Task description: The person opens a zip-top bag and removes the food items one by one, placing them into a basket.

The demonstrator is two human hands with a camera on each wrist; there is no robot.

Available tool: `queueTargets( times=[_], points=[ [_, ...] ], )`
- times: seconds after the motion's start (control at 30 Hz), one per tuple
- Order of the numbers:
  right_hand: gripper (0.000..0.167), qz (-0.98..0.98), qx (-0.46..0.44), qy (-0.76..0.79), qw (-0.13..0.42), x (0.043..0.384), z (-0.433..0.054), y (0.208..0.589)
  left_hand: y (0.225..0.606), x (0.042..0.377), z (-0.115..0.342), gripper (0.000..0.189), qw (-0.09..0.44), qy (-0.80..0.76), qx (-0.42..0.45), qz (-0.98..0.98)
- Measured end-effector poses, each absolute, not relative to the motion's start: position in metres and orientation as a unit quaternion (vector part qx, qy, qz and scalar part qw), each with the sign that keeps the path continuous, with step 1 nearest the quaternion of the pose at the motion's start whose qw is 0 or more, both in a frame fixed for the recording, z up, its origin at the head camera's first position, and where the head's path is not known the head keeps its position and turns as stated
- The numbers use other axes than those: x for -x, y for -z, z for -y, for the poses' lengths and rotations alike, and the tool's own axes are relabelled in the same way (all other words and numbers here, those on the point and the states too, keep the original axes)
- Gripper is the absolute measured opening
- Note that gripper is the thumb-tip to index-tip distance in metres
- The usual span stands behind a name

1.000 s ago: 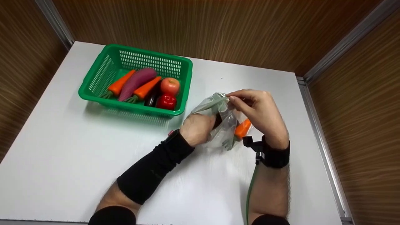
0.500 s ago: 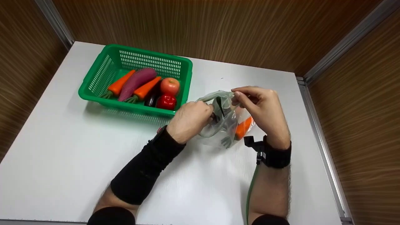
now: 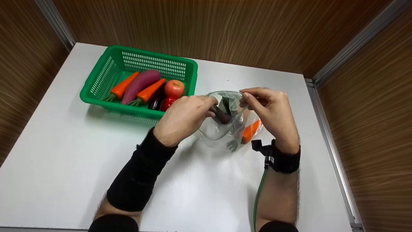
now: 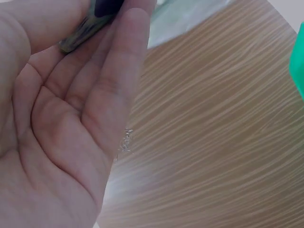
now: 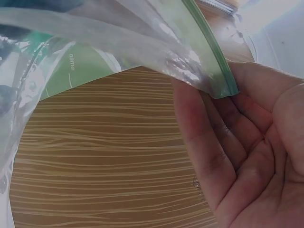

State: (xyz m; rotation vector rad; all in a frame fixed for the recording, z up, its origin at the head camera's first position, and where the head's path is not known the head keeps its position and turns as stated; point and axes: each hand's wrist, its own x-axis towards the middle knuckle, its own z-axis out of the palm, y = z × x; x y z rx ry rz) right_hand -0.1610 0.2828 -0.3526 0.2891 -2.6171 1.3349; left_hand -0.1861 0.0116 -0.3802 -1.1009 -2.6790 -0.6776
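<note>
In the head view my left hand (image 3: 188, 117) holds an eggplant (image 3: 222, 117) by one end, its other end inside the mouth of a clear zip bag (image 3: 214, 132). The left wrist view shows the eggplant's dark body (image 4: 107, 5) and green streaked end between thumb and fingers. Thumb and fingertips of my right hand (image 3: 273, 111) pinch the bag's rim, right at the green zip strip (image 5: 216, 57). Through the plastic show an orange carrot (image 3: 251, 132) with grey-green leaves and something dark green (image 3: 226, 103).
Left of the bag stands a green plastic basket (image 3: 93, 100). It holds two carrots (image 3: 151, 90), a long purple vegetable (image 3: 141, 85), a dark eggplant (image 3: 155, 102), an apple (image 3: 174, 88) and a red round fruit (image 3: 167, 103). Wood-grain panels (image 3: 193, 29) enclose the white table (image 3: 199, 199).
My left hand has drawn back out of the bag, leftward and up, bringing the eggplant partway through the mouth. The mouth has widened. My right hand has shifted slightly up and right, still pinching.
</note>
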Motion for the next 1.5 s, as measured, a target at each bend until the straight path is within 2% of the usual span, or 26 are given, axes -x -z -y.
queueTargets(
  times=[0.33,0.63,0.8,1.07,1.17,1.27,1.5],
  points=[
    [0.019,0.883,-0.099,-0.449,0.098,0.161,-0.283,0.353,0.36,0.179,0.019,0.027,0.136,0.26,0.351,0.889],
    [0.018,0.878,-0.1,-0.456,0.103,0.162,-0.283,0.355,0.349,0.179,0.044,0.036,0.155,0.323,0.339,0.87],
    [0.018,0.878,-0.098,-0.458,0.099,0.162,-0.283,0.355,0.345,0.18,0.056,0.037,0.191,0.362,0.329,0.851],
    [0.018,0.879,-0.096,-0.457,0.099,0.161,-0.283,0.355,0.344,0.184,0.067,0.029,0.287,0.379,0.307,0.824],
    [0.018,0.88,-0.097,-0.454,0.099,0.162,-0.284,0.354,0.345,0.188,0.068,0.03,0.304,0.393,0.287,0.819],
    [0.018,0.881,-0.098,-0.452,0.097,0.162,-0.283,0.354,0.349,0.196,0.067,0.033,0.293,0.395,0.259,0.831],
    [0.018,0.877,-0.097,-0.46,0.095,0.162,-0.282,0.355,0.361,0.217,0.068,0.03,0.212,0.349,0.202,0.89]
  ],
)
